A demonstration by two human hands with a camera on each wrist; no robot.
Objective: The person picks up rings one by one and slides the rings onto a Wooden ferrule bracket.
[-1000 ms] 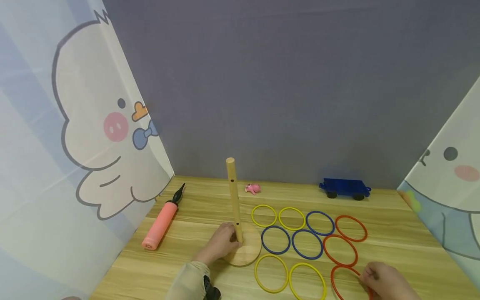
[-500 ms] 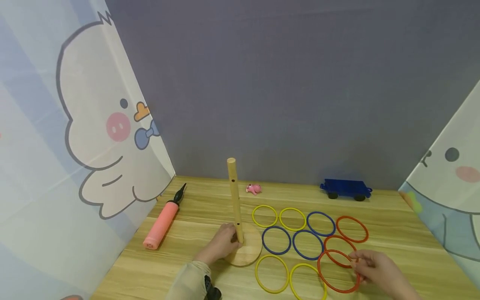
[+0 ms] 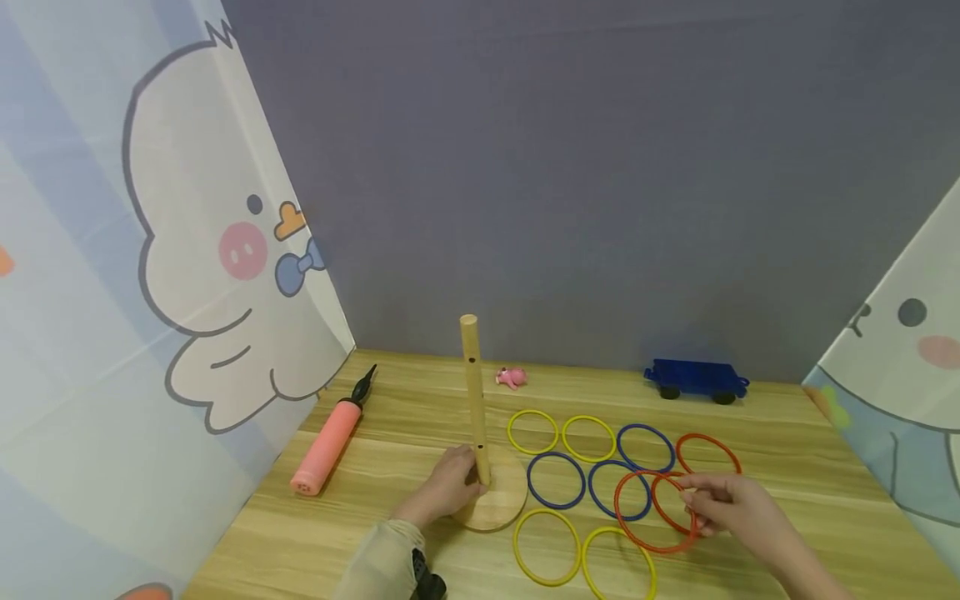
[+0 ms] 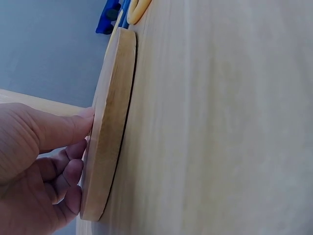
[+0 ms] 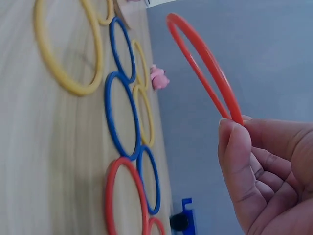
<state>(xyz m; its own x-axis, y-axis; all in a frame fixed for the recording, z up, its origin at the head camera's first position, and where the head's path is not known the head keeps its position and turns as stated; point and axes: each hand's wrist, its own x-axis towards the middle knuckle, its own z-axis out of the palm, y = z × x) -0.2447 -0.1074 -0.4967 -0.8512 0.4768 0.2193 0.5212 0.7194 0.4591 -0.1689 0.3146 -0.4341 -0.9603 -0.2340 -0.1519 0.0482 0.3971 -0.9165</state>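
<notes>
A wooden peg stand has an upright pole on a round base. My left hand holds the foot of the pole, thumb and fingers curled low over the base, as the left wrist view shows; part of the pole is hidden behind the hand. With thumb and fingers, my right hand pinches the edge of a red ring. In the right wrist view this red ring is raised and tilted above the table. The head view shows it overlapping another red ring group and a blue ring.
Yellow rings and blue rings lie flat right of the base. A pink air pump lies at the left. Towards the back wall are a small pink toy animal and a blue toy wagon.
My right hand has lifted the nearest red ring off the table and carried it up and left, over the other rings. The left hand stays at the pole's foot.
</notes>
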